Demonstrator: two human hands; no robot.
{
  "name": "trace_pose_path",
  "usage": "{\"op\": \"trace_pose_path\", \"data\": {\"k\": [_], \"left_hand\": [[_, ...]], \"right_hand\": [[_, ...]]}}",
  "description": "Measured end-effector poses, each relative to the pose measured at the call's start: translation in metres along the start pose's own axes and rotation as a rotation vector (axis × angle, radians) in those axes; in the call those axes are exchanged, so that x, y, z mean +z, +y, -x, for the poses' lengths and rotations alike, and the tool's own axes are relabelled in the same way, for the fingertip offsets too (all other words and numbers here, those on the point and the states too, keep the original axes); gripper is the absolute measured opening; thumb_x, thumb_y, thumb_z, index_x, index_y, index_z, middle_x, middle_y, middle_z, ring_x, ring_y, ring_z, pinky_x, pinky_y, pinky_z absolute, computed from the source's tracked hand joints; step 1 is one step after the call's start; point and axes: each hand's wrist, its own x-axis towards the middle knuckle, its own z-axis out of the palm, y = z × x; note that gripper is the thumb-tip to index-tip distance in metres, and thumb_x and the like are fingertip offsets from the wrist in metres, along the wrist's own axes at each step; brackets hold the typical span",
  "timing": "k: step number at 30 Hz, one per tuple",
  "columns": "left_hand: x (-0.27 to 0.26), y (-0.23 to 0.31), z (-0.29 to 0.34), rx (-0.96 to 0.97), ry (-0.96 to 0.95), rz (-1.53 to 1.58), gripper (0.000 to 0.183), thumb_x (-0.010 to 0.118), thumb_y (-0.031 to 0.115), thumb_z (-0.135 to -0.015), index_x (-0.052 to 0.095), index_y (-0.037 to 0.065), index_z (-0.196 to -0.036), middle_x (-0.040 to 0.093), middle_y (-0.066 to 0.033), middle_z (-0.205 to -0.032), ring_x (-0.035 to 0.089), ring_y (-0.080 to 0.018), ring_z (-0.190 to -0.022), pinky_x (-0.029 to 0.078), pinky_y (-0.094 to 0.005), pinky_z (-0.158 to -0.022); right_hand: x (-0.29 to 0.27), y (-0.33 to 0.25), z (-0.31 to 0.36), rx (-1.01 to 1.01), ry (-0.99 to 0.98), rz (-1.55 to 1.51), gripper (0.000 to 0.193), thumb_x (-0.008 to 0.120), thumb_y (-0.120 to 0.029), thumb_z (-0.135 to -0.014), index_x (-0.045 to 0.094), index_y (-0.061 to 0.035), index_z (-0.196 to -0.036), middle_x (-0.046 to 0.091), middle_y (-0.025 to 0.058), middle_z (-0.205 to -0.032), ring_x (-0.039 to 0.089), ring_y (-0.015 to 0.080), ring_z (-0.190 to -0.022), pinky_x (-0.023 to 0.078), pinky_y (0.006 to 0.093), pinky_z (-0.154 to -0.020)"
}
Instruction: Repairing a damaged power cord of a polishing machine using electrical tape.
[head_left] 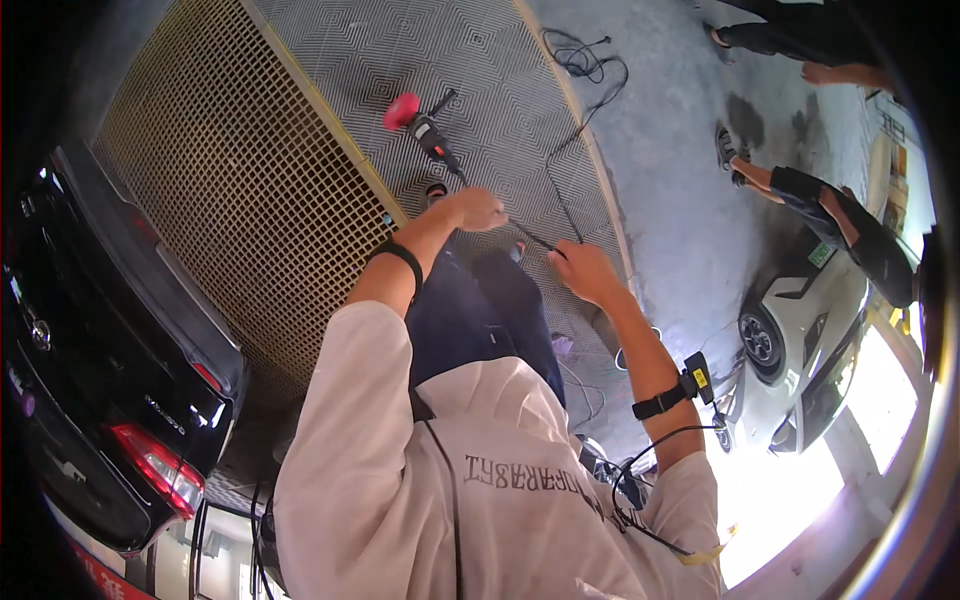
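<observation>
My left hand (478, 210) and my right hand (582, 270) are both closed on a thin black power cord (530, 238) stretched between them. From my left hand the cord runs up to a black polishing machine (430, 135) with a pink round pad (402, 110), which lies on the patterned floor mat (470, 60) ahead of me. There is a black band on my left wrist. A black strap with a small device sits on my right forearm. My dark trousers and white shirt fill the lower middle.
The rear of a black car (110, 370) stands on the left beside a metal floor grating (230, 170). At the right edge is a white car (800, 340). Another person's legs (800, 195) are on the grey concrete at upper right. A loose cable coil (590, 60) lies near the mat's edge.
</observation>
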Motion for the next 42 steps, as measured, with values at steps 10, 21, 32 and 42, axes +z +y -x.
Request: {"op": "trace_pose_path", "data": {"k": [10,21,32,42], "left_hand": [[0.063,0.104,0.0,0.12,0.116,0.171,0.026,0.062,0.028,-0.082,0.059,0.005,-0.093,0.064,-0.0143,-0.078,0.062,-0.0349,-0.075,0.046,-0.0439,-0.068],[0.08,0.144,0.001,-0.133,0.121,0.268,0.023,0.066,0.019,-0.087,0.057,0.001,-0.098,0.064,-0.0143,-0.091,0.064,-0.029,-0.088,0.048,-0.0362,-0.078],[0.147,0.048,-0.145,-0.285,0.228,1.135,0.019,0.056,0.009,-0.094,0.055,-0.003,-0.108,0.067,-0.0131,-0.099,0.064,-0.0157,-0.088,0.049,-0.0301,-0.086],[0.141,-0.169,-0.226,-0.19,0.322,1.127,0.028,0.05,0.003,-0.095,0.045,-0.002,-0.122,0.061,-0.0209,-0.118,0.06,-0.0127,-0.088,0.049,-0.0253,-0.083]], "right_hand": [[0.062,0.085,0.017,-0.418,0.209,-0.014,0.018,0.06,-0.019,-0.084,0.055,-0.0086,-0.097,0.066,0.0132,-0.081,0.063,0.0347,-0.077,0.049,0.0447,-0.073],[0.058,0.178,0.047,-0.17,0.016,-0.834,0.021,0.065,-0.025,-0.086,0.062,-0.0054,-0.093,0.067,0.0101,-0.078,0.065,0.0216,-0.073,0.048,0.0343,-0.068],[0.131,0.295,-0.091,0.012,0.312,-0.892,0.023,0.055,-0.025,-0.094,0.061,-0.0023,-0.097,0.065,0.0106,-0.084,0.064,0.0239,-0.077,0.048,0.0347,-0.069],[0.199,0.367,-0.361,-0.312,0.357,-0.667,0.03,0.05,-0.029,-0.099,0.056,-0.0004,-0.094,0.055,0.0001,-0.081,0.049,0.009,-0.078,0.042,0.0244,-0.073]]}}
